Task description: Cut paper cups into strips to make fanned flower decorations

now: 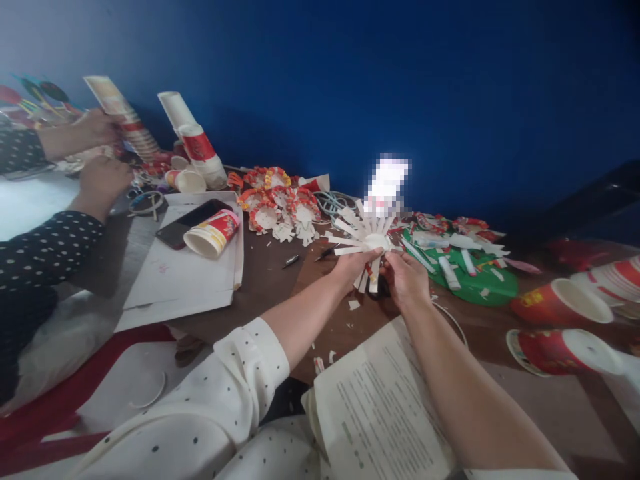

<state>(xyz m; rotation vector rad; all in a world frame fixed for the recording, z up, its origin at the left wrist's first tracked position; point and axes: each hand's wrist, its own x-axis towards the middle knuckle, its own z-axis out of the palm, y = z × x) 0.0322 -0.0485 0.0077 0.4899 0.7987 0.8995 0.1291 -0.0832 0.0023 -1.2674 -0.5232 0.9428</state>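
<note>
A paper cup cut into strips (376,241) is spread out like a flower, its white inside facing me. My left hand (354,268) pinches it from the left, thumb on the cup near its round base. On the other side my right hand (408,279) grips the lower right strips, fingers closed together. Something dark, partly hidden, lies below the strips between the hands. Behind and to the left are several cut cups with curled red and yellow rims (285,200). To the right, a green plate (493,287) bears paper scraps and white tubes.
A lit, blurred-out screen (389,179) stands behind the cup. Stacked paper cups (203,157) rise at the back left. Papers (175,273) carry a phone (193,223) and cups (213,233). More cups (560,303) lie right. A printed sheet (375,407) lies below my arms. A co-worker's hands (103,183) are left.
</note>
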